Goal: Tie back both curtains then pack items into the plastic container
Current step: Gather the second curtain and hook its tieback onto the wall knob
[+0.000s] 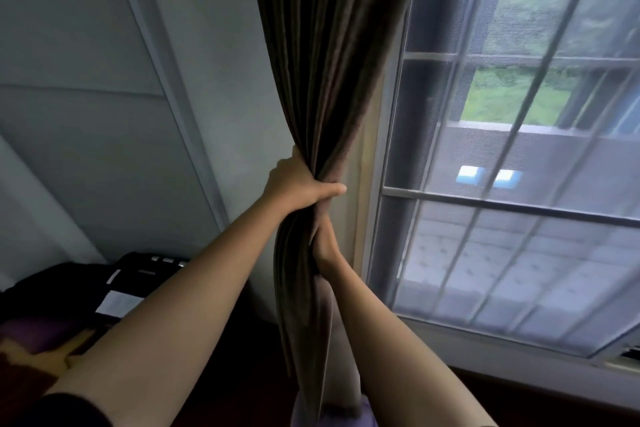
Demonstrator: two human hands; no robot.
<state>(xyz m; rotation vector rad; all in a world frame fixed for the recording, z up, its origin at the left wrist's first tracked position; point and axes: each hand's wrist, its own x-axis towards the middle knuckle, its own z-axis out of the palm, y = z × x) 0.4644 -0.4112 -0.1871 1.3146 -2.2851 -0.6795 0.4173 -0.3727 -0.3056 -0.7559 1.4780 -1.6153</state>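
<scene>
Dark brown curtain (pixel 325 62) hangs beside window, pleats bunched tight at mid-height, lower part narrow.

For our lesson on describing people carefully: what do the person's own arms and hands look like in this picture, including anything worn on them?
Both forearms are bare. The left hand and right hand wear no gloves, and no rings, watch or bracelets show. A dark sleeve shows at the bottom-left, on the left upper arm. A bit of pale purple fabric appears near the right arm at the bottom edge; whether it is a sleeve is unclear.

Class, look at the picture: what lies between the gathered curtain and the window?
In the head view, a pale strip of wall or frame lies between the curtain and the window.
</scene>
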